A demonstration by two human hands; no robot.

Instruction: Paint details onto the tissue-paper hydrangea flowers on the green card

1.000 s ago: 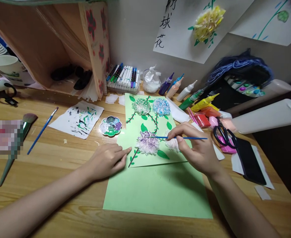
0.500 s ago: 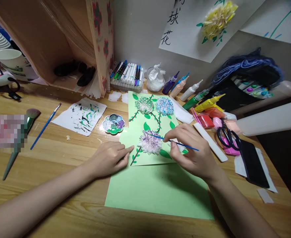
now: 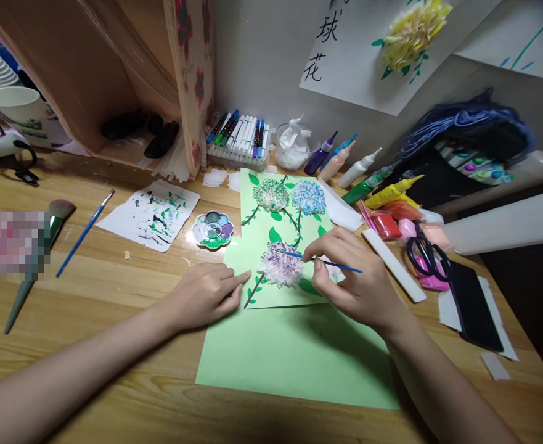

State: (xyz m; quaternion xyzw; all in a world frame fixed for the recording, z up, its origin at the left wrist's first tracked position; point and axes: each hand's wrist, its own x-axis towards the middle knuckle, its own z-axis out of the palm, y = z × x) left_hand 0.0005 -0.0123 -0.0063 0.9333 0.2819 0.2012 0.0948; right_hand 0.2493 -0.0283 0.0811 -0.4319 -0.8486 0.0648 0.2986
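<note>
My right hand (image 3: 352,277) pinches a thin blue paintbrush (image 3: 338,266), its tip on the purple-and-white ruffled paper flower (image 3: 281,264). That flower is on light green paper (image 3: 264,299) with painted green leaves and dark stems. Farther up the sheet are a green-and-white flower (image 3: 271,194) and a blue-and-white one (image 3: 309,197). My left hand (image 3: 209,295) rests at the sheet's left edge, index finger stretched onto it and the other fingers loosely bent, holding nothing. Beneath lies a larger green sheet (image 3: 294,357). Left of the flowers sits a flower-shaped paint palette (image 3: 212,230) with several colours.
To the left lie a paint-smeared tissue (image 3: 153,216), another blue brush (image 3: 85,233) and a large makeup-style brush (image 3: 37,271). Markers (image 3: 241,135) and paint bottles (image 3: 329,161) line the back. Black scissors (image 3: 427,258) and a black phone (image 3: 474,307) are at the right.
My right hand and the paintbrush have shifted slightly left, with the tip still at the purple flower. The left hand stays in place; the camera view has moved a little.
</note>
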